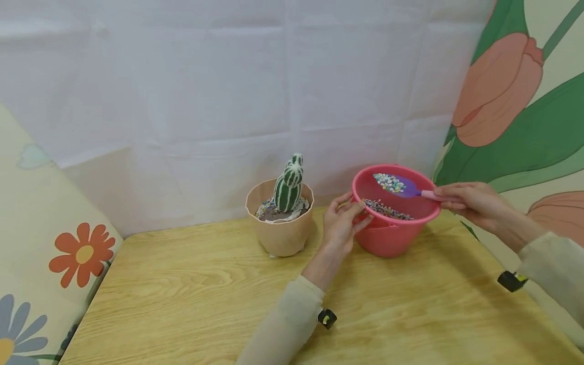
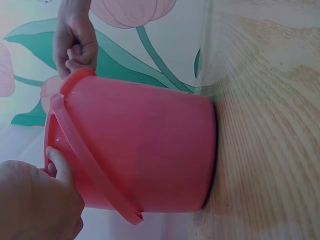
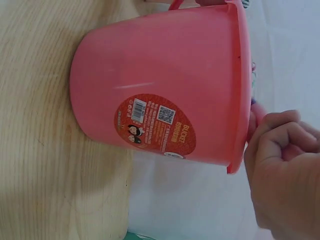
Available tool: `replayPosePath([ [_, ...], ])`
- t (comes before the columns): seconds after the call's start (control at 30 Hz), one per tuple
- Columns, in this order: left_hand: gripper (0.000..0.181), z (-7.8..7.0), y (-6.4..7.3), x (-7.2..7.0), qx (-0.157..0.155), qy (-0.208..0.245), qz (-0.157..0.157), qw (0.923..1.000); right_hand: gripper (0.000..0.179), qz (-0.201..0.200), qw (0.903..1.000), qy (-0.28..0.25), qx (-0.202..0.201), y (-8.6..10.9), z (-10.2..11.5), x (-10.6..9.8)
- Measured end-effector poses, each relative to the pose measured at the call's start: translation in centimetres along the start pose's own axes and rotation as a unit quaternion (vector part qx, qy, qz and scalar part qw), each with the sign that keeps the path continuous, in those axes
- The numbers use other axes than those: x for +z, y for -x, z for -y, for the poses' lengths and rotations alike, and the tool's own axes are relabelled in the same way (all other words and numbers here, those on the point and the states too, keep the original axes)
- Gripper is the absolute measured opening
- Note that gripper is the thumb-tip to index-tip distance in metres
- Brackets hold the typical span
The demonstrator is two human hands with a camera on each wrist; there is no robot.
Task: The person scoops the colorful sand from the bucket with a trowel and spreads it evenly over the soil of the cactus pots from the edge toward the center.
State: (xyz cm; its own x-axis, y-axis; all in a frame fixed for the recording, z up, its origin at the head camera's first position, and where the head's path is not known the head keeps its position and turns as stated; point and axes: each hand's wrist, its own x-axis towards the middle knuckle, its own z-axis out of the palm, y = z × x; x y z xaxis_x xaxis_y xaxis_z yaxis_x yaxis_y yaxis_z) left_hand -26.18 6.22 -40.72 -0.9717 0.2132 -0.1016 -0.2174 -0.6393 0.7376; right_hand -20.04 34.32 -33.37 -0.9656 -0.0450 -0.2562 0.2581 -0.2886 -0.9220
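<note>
A pink plastic bucket [image 1: 388,242] stands on the table with small multicoloured pebbles [image 1: 388,210] inside. My left hand [image 1: 338,223] grips its rim on the near left, thumb outside in the left wrist view. In my right hand [image 1: 476,205] is the pink handle of a small toy shovel [image 1: 410,188] with a purple blade. Pale, mixed-colour pebbles [image 1: 389,183] heap on that blade, over the bucket's mouth. In the right wrist view, the curled right fingers [image 3: 280,135] are beside the rim, and the bucket hides the blade.
Left of the bucket is a tan pot [image 1: 282,237] holding a green-and-white knitted cactus [image 1: 288,192], with brown filling and some coloured pebbles around its base. The wooden table [image 1: 196,294] meets a white cloth backdrop [image 1: 219,101] behind. Flower-painted panels [image 1: 506,96] flank both sides.
</note>
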Motion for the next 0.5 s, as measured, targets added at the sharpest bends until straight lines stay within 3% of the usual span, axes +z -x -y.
replayPosePath([
  [0.23, 0.042, -0.1, 0.0, -0.1, -0.002, -0.003, 0.006, 1.0, 0.015, -0.012, 0.9996, -0.017, 0.02, 0.2, 0.0, 0.5],
  [0.5, 0.041, -0.7, -0.1, -0.4, 0.004, -0.059, 0.038, 0.9976, 0.017, 0.003, 0.9996, -0.021, 0.016, 1.2, -0.2, 1.8],
])
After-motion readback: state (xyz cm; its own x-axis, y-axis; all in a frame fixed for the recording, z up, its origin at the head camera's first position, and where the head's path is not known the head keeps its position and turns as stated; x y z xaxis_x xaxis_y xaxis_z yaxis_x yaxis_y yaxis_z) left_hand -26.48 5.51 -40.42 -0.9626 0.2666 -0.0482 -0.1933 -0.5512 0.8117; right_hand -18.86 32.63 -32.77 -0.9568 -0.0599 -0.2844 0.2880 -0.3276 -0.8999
